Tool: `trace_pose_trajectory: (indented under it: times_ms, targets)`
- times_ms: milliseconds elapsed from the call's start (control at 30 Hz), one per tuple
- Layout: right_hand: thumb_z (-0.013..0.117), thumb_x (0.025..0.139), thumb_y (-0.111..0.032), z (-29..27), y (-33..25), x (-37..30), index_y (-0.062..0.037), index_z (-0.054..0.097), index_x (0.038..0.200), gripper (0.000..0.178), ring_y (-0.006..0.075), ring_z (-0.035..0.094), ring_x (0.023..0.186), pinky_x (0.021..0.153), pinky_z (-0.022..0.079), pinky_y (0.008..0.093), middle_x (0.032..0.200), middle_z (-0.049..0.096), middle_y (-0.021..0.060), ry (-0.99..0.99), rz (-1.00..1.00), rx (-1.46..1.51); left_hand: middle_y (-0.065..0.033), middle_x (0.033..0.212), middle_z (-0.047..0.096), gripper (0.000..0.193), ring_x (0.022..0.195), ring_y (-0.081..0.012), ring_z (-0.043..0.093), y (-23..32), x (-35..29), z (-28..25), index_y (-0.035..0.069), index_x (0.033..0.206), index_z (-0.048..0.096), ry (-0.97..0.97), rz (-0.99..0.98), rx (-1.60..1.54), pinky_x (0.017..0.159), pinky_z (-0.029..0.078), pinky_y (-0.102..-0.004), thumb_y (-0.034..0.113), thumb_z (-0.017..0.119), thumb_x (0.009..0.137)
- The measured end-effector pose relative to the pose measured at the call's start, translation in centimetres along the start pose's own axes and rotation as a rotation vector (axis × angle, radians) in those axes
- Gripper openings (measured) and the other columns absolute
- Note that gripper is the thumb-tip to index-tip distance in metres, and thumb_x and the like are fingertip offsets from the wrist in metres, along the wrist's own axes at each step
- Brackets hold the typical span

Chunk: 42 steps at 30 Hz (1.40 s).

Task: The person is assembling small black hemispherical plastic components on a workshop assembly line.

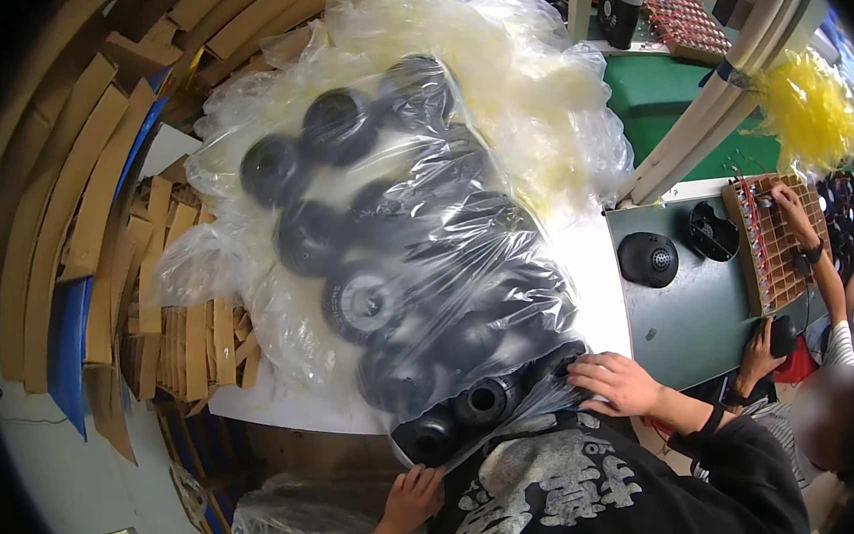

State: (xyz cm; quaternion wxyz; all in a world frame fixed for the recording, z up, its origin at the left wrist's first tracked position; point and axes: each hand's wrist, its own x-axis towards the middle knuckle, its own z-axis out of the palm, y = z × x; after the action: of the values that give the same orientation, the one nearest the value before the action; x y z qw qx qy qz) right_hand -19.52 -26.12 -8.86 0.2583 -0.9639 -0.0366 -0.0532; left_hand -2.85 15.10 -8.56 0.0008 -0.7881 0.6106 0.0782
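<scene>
A large clear plastic bag [522, 259] lies before me on a white table, full of black round housings. Near my body its mouth is open, and one black round housing [485, 400] shows uncovered there, with others beside it. My left hand [412, 499] is closed on the bag's rim at the mouth's left corner. On the other side of the mouth, my right hand [617, 385] grips the gathered rim, fingers bent over the film. The plastic between my hands is pulled taut across my front.
Yellowish bundled plastic film [469, 33] surrounds the bag's far end. Cardboard dividers [192, 346] are stacked at left. On the right stands a green table [668, 333] with a black dome housing [648, 260] and a divided cardboard tray [784, 284], where another person's hands work. A pole [724, 93] rises beside it.
</scene>
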Motion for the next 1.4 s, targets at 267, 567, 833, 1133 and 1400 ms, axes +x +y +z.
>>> trace_pose_trajectory:
  times_ms: [267, 567, 833, 1133, 1400]
  targets:
    - [0.068, 0.073, -0.039, 2.9, -1.0, 0.7, -0.0132, 0.045, 0.13, 0.067, 0.0236, 0.036, 0.13, 0.107, 0.027, 0.0443, 0.141, 0.039, 0.0063, -0.216, -0.021, -0.067, -0.0025, 0.11, 0.054, 0.043, 0.111, -0.0228, 0.047, 2.7, -2.2, 1.9, 0.01, 0.118, 0.056, -0.118, -0.262, 0.08, 0.09, 0.033, -0.0376, 0.018, 0.059, 0.076]
    - [0.068, 0.072, -0.049, 4.5, -1.4, 0.5, -0.012, 0.051, 0.119, 0.062, 0.027, 0.035, 0.13, 0.108, 0.022, 0.0496, 0.139, 0.04, 0.0086, -0.163, -0.008, -0.092, -0.0175, 0.111, 0.058, 0.044, 0.106, -0.0352, 0.052, 2.2, -0.5, 11.3, 0.006, 0.119, 0.054, -0.35, -0.482, -0.315, 0.084, 0.041, -0.0461, 0.019, 0.06, 0.077]
    - [0.067, 0.074, -0.043, 3.5, -1.9, 0.8, -0.0088, 0.045, 0.126, 0.066, 0.0262, 0.032, 0.132, 0.109, 0.022, 0.049, 0.14, 0.038, 0.0084, -0.166, 0.024, 0.009, -0.018, 0.11, 0.06, 0.04, 0.101, -0.0341, 0.057, 3.4, 1.6, 2.4, 0.008, 0.115, 0.056, -0.432, -0.59, -0.598, 0.083, 0.047, -0.0417, 0.025, 0.063, 0.08]
    - [0.066, 0.077, -0.039, 2.5, -2.7, 1.9, -0.0056, 0.046, 0.127, 0.063, 0.0292, 0.036, 0.129, 0.11, 0.02, 0.051, 0.138, 0.04, 0.0111, -0.117, 0.056, 0.114, -0.0255, 0.129, 0.034, 0.075, 0.119, -0.0408, 0.034, 4.0, 5.5, 10.4, -0.005, 0.13, 0.028, 0.411, -1.039, -0.453, 0.101, 0.028, -0.0476, 0.033, 0.068, 0.078]
    - [0.071, 0.075, -0.026, 2.0, -5.2, 2.2, -0.0059, 0.058, 0.111, 0.044, 0.0285, 0.052, 0.113, 0.106, 0.029, 0.0496, 0.119, 0.055, 0.0137, -0.123, -0.051, 0.162, -0.0245, 0.131, 0.035, 0.048, 0.112, -0.0343, 0.045, 0.4, 2.0, 14.0, -0.002, 0.133, 0.031, 0.795, -1.344, -0.888, 0.096, 0.038, -0.0404, 0.017, 0.047, 0.093]
